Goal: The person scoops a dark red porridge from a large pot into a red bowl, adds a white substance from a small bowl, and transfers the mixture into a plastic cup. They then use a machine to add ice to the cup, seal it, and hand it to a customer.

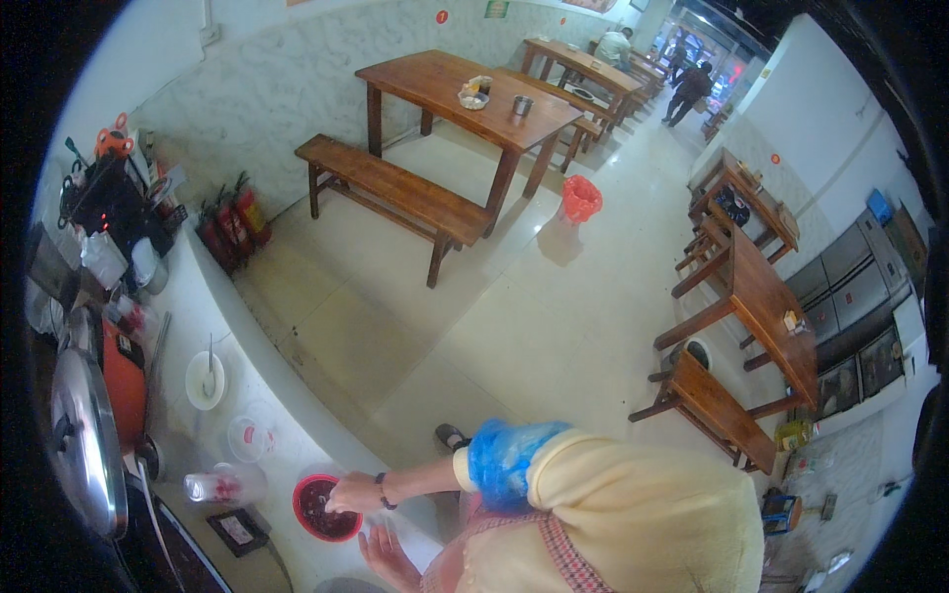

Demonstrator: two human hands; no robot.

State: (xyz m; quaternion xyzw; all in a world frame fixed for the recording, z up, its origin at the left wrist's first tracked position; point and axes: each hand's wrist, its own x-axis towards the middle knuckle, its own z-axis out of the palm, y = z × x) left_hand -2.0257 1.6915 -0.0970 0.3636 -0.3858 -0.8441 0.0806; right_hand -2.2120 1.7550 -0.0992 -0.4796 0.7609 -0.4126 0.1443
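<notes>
A red round bowl point(299, 511) with dark contents stands on the white counter near its edge. My right hand point(346, 494), its arm in a blue sleeve cover, reaches over the bowl's right rim. The fingers are closed and pressed together at the contents; what they pinch is too small to make out. Just below the bowl, my left hand point(388, 559) is beside it, fingers stretched and apart, with nothing seen in it. Left of the bowl, a stack of clear plastic cups with red marks point(225, 485) lies on its side.
On the counter point(287, 420) are a white bowl point(217, 391) with a spoon, a clear plastic cup point(250, 438), a black square item point(237, 532) and a large metal lid point(84, 425). Fire extinguishers point(235, 222), a bench point(395, 193) and wooden tables point(435, 84) stand beyond; people are farther off.
</notes>
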